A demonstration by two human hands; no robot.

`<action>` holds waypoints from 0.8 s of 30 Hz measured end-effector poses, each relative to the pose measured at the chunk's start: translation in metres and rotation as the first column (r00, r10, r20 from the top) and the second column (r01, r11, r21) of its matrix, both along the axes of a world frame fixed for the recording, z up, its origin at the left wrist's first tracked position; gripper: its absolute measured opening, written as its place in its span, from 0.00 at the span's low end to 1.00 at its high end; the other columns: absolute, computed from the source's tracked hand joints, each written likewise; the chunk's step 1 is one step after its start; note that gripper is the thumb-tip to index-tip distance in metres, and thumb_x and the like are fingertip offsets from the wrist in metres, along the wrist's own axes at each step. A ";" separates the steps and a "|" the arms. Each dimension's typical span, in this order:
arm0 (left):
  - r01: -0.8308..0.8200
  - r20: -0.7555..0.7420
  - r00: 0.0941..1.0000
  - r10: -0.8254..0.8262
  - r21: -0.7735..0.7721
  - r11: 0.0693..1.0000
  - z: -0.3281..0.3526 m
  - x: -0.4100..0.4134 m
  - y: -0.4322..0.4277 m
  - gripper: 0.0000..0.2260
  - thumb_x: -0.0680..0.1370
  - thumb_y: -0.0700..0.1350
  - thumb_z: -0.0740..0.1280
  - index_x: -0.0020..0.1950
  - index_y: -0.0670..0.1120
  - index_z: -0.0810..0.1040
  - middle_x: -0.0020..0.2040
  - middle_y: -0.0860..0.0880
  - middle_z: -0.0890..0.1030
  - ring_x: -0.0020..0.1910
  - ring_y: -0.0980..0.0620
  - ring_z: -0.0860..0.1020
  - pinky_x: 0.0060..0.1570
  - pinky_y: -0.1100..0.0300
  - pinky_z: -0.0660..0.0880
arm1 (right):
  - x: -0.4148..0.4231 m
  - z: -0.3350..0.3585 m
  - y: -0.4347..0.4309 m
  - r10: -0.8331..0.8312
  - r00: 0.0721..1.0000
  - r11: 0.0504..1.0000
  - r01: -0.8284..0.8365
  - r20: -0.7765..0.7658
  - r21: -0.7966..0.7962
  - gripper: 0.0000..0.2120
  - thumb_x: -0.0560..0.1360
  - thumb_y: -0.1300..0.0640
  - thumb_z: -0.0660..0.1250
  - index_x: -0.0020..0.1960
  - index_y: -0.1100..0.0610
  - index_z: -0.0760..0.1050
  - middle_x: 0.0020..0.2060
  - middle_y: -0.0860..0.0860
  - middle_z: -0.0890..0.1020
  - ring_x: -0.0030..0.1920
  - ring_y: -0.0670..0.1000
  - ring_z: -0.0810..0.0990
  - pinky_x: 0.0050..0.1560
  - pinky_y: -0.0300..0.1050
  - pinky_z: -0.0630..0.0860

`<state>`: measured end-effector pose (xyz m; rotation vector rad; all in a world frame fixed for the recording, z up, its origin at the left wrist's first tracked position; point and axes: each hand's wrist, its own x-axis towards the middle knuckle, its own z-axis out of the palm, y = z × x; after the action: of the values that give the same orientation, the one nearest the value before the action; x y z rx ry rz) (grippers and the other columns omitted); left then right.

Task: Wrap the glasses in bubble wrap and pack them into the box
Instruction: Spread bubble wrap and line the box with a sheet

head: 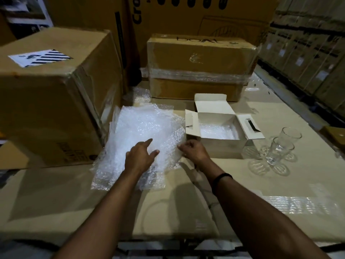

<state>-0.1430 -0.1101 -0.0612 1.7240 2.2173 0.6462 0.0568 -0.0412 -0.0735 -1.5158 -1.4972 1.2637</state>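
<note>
A stack of clear bubble wrap sheets lies on the cardboard-covered table, left of centre. My left hand rests flat on the stack with fingers spread. My right hand pinches the right edge of the top sheet. To the right stands a small white box, flaps open, with bubble wrap lining its bottom. Two clear drinking glasses stand upright on the table right of the box, one behind the other, bare and untouched.
A large brown carton stands close on the left, touching the bubble wrap stack. Another taped carton sits behind the white box. Stacked cartons line the right wall. A strip of clear tape shines on the table at the near right.
</note>
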 end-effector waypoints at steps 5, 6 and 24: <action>0.045 -0.115 0.992 -0.059 -0.127 0.991 -0.013 -0.009 -0.007 0.34 0.79 0.63 0.59 0.78 0.45 0.56 0.76 0.45 0.65 0.72 0.43 0.66 0.67 0.47 0.65 | -0.003 -0.007 0.001 -0.082 0.997 0.997 0.082 0.015 0.002 0.09 0.73 0.56 0.71 0.39 0.57 0.72 0.34 0.55 0.77 0.36 0.56 0.78 0.42 0.51 0.77; 0.052 -0.152 0.986 -0.071 -0.126 0.991 -0.014 -0.011 -0.008 0.34 0.79 0.63 0.58 0.78 0.45 0.57 0.75 0.45 0.66 0.71 0.43 0.67 0.67 0.48 0.65 | -0.003 -0.010 0.002 -0.087 0.995 0.996 0.086 0.044 0.011 0.08 0.73 0.54 0.71 0.43 0.58 0.75 0.38 0.55 0.80 0.41 0.58 0.80 0.46 0.52 0.78; -0.075 -0.067 0.991 0.120 0.467 0.881 -0.024 0.002 -0.028 0.16 0.76 0.49 0.63 0.60 0.44 0.81 0.69 0.41 0.72 0.66 0.39 0.65 0.61 0.42 0.64 | 0.019 0.046 -0.030 -0.021 0.885 0.998 0.046 -0.466 0.044 0.07 0.80 0.63 0.63 0.43 0.57 0.69 0.31 0.52 0.76 0.27 0.48 0.73 0.27 0.43 0.75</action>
<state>-0.1413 -0.1380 -0.0854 1.8920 2.3635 1.2313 0.0754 -0.0708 -0.0278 -1.0917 -1.1710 1.4300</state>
